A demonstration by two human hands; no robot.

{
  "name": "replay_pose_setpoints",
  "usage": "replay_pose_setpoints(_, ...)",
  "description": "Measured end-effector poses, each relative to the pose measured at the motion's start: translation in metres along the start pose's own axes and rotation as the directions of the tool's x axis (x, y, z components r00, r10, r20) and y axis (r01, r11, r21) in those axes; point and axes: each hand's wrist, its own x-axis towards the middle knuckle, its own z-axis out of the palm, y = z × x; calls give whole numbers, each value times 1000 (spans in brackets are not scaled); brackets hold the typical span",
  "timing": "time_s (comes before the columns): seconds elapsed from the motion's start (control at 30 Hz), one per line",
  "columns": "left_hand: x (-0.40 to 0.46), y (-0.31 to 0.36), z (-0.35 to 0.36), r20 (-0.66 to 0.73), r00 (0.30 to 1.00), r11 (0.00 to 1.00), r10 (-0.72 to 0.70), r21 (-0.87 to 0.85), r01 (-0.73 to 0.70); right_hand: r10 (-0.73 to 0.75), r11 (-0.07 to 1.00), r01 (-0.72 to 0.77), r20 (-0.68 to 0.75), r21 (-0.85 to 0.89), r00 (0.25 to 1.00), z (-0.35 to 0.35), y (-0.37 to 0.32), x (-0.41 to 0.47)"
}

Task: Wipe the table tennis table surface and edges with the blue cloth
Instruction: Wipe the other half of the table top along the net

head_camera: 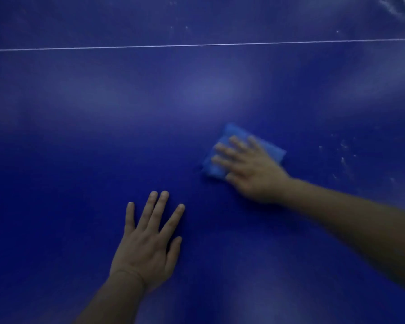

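blue cloth [222, 155], folded to a pad, lies mid-counter [80, 113] under the right hand [250, 167], whose straight fingers press it flat for wiping. left hand [147, 242] rests released, palm down, likely bracing the reach. white specks [343, 157] remain toward the right edge.

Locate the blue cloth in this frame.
In the head view, the blue cloth lies flat on the table tennis table, right of centre, under the right hand, well short of the white line.
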Motion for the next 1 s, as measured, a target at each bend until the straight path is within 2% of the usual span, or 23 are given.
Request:
replay_pose_setpoints(0.03, -1, 0, -1, -3, 1000, 1000, -5, 6, 5, 138, 990, -139, -28, -15, 990, -1, 31, 0)
replay_pose_setpoints(0.07, -1, 0, -1, -7, 1000, 1000, -8, 7, 8, 315, 949, -315, -12, -10, 949, -5, 60, 0)
replay_pose_setpoints(0.13, -2, -1, 0, -14, 1000, 1000, -19, -10, 19, 627, 772, -633, 84, 66, 774, -17, 88, -2)
replay_pose_setpoints(0.17, -3, -1, 0, -18, 999, 999, -29, -21, 29, 679, 728, -682, 68, 75, 731, -17, 82, -2)
replay_pose_setpoints(0.2, -3, -2, 1, -20, 999, 999, -38, -27, 38, 654, 753, -655, 30, 62, 756, -14, 65, 1)
replay_pose_setpoints(0.27, -2, -2, 2, -17, 999, 999, -48, -24, 48, 456, 890, -455, -71, 25, 887, -3, 11, 16)
replay_pose_setpoints(0.3, -2, -2, 2, -14, 999, 998, -50, -24, 50, 354, 935, -352, -110, 38, 929, 0, -20, 28)
replay_pose_setpoints(0.37, -1, -2, 1, -12, 999, 998, -52, -24, 52, 235, 969, -223, -108, 109, 966, -5, -81, 56)
replay_pose_setpoints(0.43, 0, -1, 2, -24, 998, 998, -54, -19, 54, 134, 973, -130, -10, 191, 991, -15, -115, 81)
replay_pose_setpoints(0.53, 0, -1, 2, -38, 998, 998, -52, -21, 51, 41, 984, -46, 33, 171, 999, -14, -85, 97)
replay_pose_setpoints(0.57, 0, -2, 2, -38, 998, 999, -49, -24, 49, 74, 987, -78, 30, 139, 997, -14, -58, 97)
replay_pose_setpoints(0.63, 0, -1, 2, -46, 998, 999, -51, -19, 50, 260, 963, -262, 32, 65, 965, -12, 11, 91)
replay_pose_setpoints(0.73, 0, 0, 3, -47, 997, 998, -55, -25, 54, 600, 795, -605, 83, 45, 796, -20, 108, 57)
replay_pose_setpoints(0.77, 0, 0, 2, -43, 997, 998, -56, -25, 55, 649, 753, -654, 84, 71, 756, -21, 120, 45)
replay_pose_setpoints(0.8, 1, -1, 2, -37, 998, 998, -56, -20, 56, 663, 743, -666, 64, 71, 746, -18, 117, 35)
replay_pose_setpoints(0.87, 1, -2, 1, -32, 998, 998, -62, -10, 62, 557, 830, -557, -31, 30, 830, -8, 76, 21)
replay_pose_setpoints(0.93, -1, -1, 2, -33, 997, 998, -67, -12, 66, 309, 951, -308, -47, 38, 950, -3, 21, 1)
replay_pose_setpoints(1.0, -1, -2, 2, -33, 998, 998, -62, -16, 61, 28, 998, -29, 13, 57, 1000, -3, -11, -30)
